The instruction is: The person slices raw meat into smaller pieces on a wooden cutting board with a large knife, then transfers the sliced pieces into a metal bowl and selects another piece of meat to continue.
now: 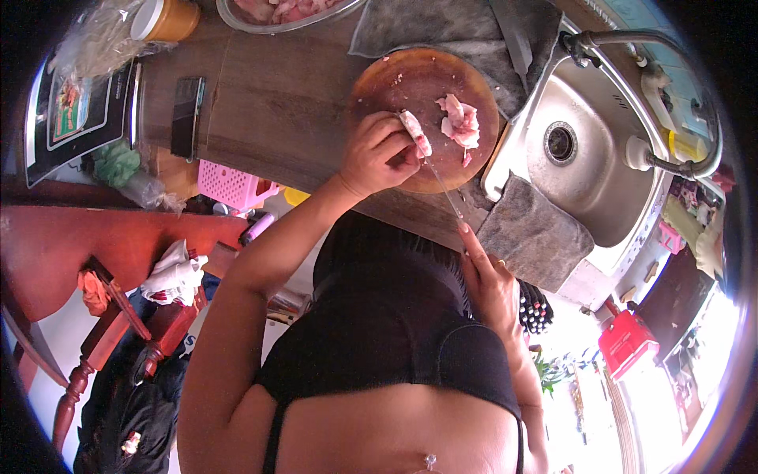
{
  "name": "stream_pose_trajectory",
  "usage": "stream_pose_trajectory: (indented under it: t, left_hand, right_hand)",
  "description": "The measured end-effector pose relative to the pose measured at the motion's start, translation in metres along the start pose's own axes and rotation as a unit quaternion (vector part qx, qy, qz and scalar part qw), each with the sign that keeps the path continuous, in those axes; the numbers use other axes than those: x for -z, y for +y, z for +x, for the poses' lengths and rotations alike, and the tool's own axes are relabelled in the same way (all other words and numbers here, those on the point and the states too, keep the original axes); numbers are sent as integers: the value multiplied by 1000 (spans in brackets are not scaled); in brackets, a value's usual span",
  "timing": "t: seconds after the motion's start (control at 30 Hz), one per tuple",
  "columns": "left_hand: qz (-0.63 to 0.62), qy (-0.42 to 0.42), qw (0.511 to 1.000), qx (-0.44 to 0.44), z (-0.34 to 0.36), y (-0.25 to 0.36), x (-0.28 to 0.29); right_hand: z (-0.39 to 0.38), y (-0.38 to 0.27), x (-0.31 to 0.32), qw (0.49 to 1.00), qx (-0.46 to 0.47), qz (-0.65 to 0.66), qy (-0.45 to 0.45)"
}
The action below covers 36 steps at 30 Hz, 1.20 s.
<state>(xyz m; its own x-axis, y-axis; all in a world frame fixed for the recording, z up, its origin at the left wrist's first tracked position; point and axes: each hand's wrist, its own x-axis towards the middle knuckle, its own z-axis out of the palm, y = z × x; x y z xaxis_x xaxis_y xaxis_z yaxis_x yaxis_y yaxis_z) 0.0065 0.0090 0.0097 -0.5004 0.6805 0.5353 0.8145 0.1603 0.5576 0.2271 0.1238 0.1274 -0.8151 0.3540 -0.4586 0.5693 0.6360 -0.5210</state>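
A round wooden cutting board [377, 87] lies on the counter. My left hand [377, 154] grips a pale, pinkish piece of meat [415, 133] over the board's left half, with fingers curled. My right hand [485, 280] is wrapped round the handle of a knife [442, 189]; its blade reaches up to the meat under my left hand. A small pile of raw pink meat [459, 120] rests on the right of the board.
A sink [592, 182] with a curved tap [616, 38] is at the right, grey cloths [537, 237] beside it. A bowl of meat [288, 14], a jar [164, 20], a dark phone-like slab [187, 118] and a pink basket [235, 180] are at left and back.
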Motion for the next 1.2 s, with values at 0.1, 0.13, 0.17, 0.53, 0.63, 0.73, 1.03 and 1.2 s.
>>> stream_pose_trajectory:
  t: [0.1, 0.13, 0.17, 0.53, 0.63, 0.73, 1.03, 1.2]
  left_hand:
    - [-3, 4, 1000, 4, -2, 0, -1]
    - [-9, 8, 1000, 5, -1, 0, -1]
    - [-10, 6, 1000, 7, -1, 1, -1]
    - [-6, -4, 999, 41, 6, 6, 4]
    - [12, -6, 1000, 20, 5, 3, 3]
    - [6, -12, 1000, 8, 1, 0, 3]
    - [12, 10, 1000, 26, 8, 5, 1]
    - [9, -3, 1000, 27, 3, 0, 4]
  right_hand:
    - [-2, 2, -2, 1000, 5, 15, -4]
    - [-1, 2, -1, 1000, -2, 19, -13]
    - [0, 1, -1, 999, -9, 23, -22]
    - [93, -41, -13, 998, 61, 5, 23]
    - [68, -27, -16, 999, 41, 19, 10]
    - [12, 12, -30, 999, 29, 34, 13]
    - [102, -40, -15, 999, 45, 20, 9]
    - [31, 4, -26, 999, 16, 41, -16]
